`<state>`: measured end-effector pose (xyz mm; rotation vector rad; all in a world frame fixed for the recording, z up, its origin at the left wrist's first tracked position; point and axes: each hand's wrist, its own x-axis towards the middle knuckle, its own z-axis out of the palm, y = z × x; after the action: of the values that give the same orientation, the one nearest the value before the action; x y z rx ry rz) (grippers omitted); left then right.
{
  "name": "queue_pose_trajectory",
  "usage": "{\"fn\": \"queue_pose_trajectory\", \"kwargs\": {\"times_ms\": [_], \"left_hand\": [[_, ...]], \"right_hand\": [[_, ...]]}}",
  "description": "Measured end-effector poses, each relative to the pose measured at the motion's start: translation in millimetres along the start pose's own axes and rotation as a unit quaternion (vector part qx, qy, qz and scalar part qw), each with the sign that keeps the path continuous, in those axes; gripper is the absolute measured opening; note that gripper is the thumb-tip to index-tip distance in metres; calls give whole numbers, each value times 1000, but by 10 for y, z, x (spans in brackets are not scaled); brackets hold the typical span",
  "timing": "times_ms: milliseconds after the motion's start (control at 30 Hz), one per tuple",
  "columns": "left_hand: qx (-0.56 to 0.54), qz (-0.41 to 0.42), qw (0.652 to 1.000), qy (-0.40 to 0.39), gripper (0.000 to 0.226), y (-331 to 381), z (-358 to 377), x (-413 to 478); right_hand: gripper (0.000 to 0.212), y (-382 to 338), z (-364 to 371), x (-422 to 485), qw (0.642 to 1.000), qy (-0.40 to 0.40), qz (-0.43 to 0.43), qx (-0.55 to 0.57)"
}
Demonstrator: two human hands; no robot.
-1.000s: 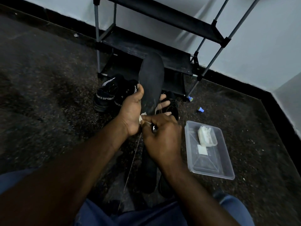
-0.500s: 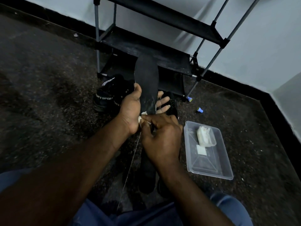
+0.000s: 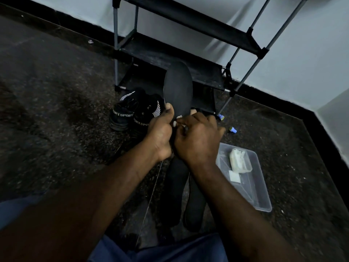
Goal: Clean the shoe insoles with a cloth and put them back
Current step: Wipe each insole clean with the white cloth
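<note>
Black shoes (image 3: 132, 113) read "SPORT"; left hand (image 3: 160, 134) grips insole (image 3: 178, 87); right hand (image 3: 198, 141) pinches white cloth (image 3: 176, 123).

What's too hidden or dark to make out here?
Head view:
- cloth: only a white scrap shows; the right hand covers the rest.
- insole: lower end hidden behind the left hand.
- white items in the tray: too small to identify.
- rack: top cut off by the upper edge.

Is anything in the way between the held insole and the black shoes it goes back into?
Nothing visible. The left hand grips the insole upright; the black shoes sit on the floor just left of it.
</note>
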<state>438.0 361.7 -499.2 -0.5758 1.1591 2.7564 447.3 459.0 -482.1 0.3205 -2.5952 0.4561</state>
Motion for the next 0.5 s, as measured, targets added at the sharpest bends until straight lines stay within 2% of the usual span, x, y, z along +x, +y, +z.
{"fn": "queue_pose_trajectory", "kwargs": {"times_ms": [167,300,400,500], "left_hand": [[-6,12,1000,-14,57,-4,27,11],[-4,12,999,-32,60,-14,-5,5],[-29,9,999,-41,60,-9,-35,31],[-33,7,999,-40,59,-10,-22,29]], "right_hand": [[27,57,-8,42,999,1,45,-3],[23,32,14,-31,991,-35,85,97],[27,9,39,-159,982,-65,61,168],[22,45,2,-152,993,-47,10,110]]}}
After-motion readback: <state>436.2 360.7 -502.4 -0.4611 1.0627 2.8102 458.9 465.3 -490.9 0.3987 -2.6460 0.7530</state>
